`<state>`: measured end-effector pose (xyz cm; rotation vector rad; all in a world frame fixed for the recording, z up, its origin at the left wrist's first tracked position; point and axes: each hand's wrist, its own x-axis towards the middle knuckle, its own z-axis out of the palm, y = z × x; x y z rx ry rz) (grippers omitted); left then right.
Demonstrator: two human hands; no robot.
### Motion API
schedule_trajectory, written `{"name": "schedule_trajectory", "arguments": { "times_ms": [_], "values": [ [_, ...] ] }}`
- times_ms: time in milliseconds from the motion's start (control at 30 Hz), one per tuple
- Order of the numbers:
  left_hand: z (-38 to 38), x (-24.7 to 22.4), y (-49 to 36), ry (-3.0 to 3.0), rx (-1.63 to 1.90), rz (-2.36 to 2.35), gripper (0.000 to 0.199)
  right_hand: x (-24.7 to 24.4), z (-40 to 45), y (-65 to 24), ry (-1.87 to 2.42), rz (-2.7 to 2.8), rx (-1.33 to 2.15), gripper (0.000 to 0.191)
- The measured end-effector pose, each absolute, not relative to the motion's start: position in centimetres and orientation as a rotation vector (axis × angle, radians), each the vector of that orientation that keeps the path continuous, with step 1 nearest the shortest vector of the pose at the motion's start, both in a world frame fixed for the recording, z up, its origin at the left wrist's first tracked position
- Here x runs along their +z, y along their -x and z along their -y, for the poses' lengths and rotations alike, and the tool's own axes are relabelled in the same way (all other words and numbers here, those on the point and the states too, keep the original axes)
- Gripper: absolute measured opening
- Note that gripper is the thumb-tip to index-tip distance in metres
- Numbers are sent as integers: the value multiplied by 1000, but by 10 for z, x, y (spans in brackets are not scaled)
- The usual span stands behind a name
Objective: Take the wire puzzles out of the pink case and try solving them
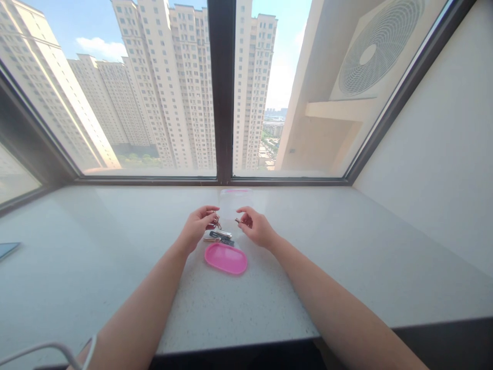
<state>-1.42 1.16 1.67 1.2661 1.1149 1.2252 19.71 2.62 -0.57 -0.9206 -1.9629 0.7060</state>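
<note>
My left hand (pixel 200 225) is closed on some small brown metallic clips (pixel 216 222) that stick out past its fingertips. Facing it across a small gap, my right hand (pixel 256 226) pinches a small dark clip (pixel 238 220) between thumb and fingers. Between and just below the hands, several hair clips (pixel 221 235), silver and black, lie in a loose pile on the white counter. Nearest to me is a pink oval tray (pixel 226 258), touching or almost touching the pile. A clear container (pixel 228 201) with a pink edge stands behind the hands, partly hidden.
The white stone counter (pixel 115 257) runs up to a dark-framed window (pixel 221 181). At the far left edge lies a flat bluish object (pixel 8 250). A white cable (pixel 50 346) crosses near my left forearm. A white wall (pixel 435 154) rises on the right.
</note>
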Motion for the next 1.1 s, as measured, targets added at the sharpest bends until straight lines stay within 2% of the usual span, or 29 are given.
{"name": "schedule_trajectory", "arguments": {
  "times_ms": [100,233,333,500,667,800,867,1100],
  "values": [
    [-11,17,14,-1293,1216,-1123,37,-5,-24,-195,886,1909,778,38],
    [-11,16,17,-1352,1225,-1193,27,3,-20,-194,872,1898,625,23],
    [-11,17,19,-1317,1236,-1166,22,13,-14,-196,911,1862,564,20],
    [-10,20,18,-1147,1236,-1063,17,20,-11,-196,941,1605,866,19],
    [-10,16,15,-1035,1198,-970,18,17,-11,-190,879,1328,1220,25],
    [-6,15,9,-1060,1130,-867,45,16,-9,-185,858,1228,1351,30],
    [-3,16,4,-1085,1092,-859,49,14,-8,-183,873,1242,1339,30],
    [3,18,-7,-1112,1042,-906,29,5,-12,-184,990,1549,997,17]
  ]
}}
